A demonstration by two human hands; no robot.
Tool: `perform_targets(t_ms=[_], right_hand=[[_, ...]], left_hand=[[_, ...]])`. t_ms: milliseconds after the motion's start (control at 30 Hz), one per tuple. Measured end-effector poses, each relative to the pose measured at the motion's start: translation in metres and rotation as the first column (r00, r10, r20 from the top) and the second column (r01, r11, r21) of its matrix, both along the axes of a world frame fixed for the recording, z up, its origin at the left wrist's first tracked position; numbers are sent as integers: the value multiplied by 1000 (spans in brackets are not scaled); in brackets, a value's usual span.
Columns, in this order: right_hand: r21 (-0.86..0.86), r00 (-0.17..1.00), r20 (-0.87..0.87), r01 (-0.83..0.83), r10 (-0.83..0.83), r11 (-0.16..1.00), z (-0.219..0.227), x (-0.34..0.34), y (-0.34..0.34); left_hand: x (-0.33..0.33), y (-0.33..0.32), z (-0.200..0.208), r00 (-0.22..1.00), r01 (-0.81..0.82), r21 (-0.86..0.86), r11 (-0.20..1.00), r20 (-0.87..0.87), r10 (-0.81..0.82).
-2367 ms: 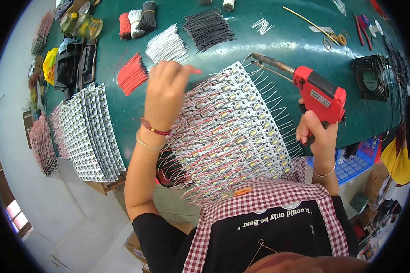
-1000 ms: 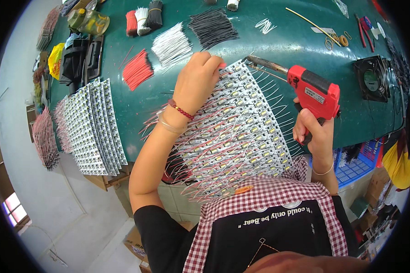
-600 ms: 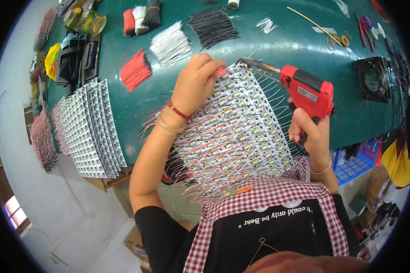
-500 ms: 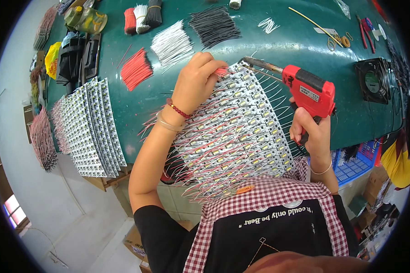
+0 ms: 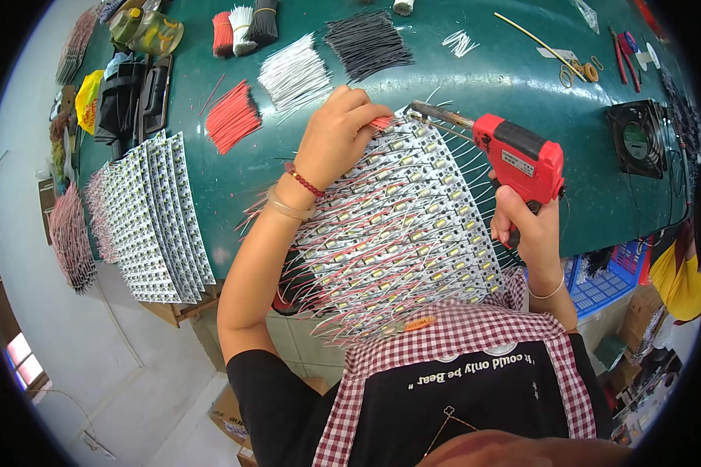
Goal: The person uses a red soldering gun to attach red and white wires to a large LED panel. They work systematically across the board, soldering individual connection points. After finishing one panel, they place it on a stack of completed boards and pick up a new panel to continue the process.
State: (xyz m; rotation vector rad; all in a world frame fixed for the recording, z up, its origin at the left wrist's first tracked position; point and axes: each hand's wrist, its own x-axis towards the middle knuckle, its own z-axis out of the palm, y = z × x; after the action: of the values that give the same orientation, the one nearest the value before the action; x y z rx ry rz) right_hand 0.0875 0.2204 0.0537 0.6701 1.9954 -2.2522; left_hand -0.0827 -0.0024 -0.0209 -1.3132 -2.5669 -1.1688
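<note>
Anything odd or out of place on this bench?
Minor only. A stray red wire lies apart, left of the red wire pile; a small, loose white wire scatter sits away from the neater white wire pile. I see no damage on the central circuit boards, though attached wires and the left hand cover parts.

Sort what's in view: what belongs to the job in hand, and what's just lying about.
Belongs to the job:
red soldering gun, in the right hand
short red wires, in the left hand
wired circuit boards
probably the red wire pile, white wire pile and black wire pile

Seemingly just lying about:
yellow-capped bottle
yellow bag
thin yellow stick
</note>
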Motion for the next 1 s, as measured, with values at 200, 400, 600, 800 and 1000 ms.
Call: perform_targets(t_ms=[200, 400, 600, 800, 1000], right_hand=[[45, 1000, 4, -16, 16, 999, 0, 1, -2], [110, 998, 50, -54, 49, 992, -3, 3, -2], [66, 1000, 18, 0, -1, 998, 3, 4, -5], [37, 1000, -19, 16, -15, 999, 1, 5, -4], [78, 1000, 10, 1, -2, 997, 9, 4, -3]], left_hand=[[1, 1, -1, 999, -10, 16, 1000, -32, 10], [2, 1, -2, 999, -12, 19, 1000, -39, 12], [1, 2, -3, 998, -6, 25, 1000, -57, 8], [1, 2, -4, 998, -10, 14, 1000, -66, 11], [1, 3, -2, 996, 14, 12, 1000, -91, -12]])
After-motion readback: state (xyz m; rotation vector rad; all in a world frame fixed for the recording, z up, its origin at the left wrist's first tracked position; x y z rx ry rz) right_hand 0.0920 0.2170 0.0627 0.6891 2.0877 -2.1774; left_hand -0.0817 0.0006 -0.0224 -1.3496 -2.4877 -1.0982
